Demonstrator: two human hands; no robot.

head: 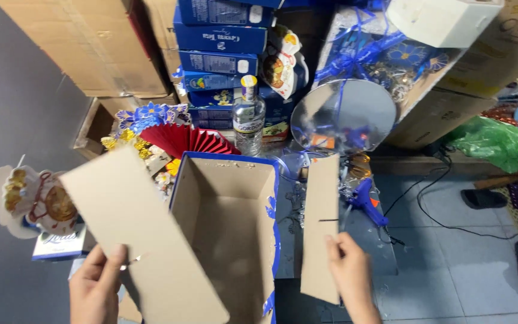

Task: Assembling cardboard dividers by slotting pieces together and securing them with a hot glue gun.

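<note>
Head view — landmark: the open cardboard box (226, 234) with blue edging, brown inside.
Left hand (96, 287): left of the box, thumb and fingers pinching the lower edge of a large cardboard sheet (136, 234) (tilted, leaning over the box's left wall).
Right hand (350, 273): right of the box, gripping a narrow cardboard strip (321, 225) held upright just beside it.
Behind the box: a clear bottle (249, 117), a red paper fan (188, 141).
Right of the strip: a blue glue gun (367, 201) — on the grey floor.
</note>
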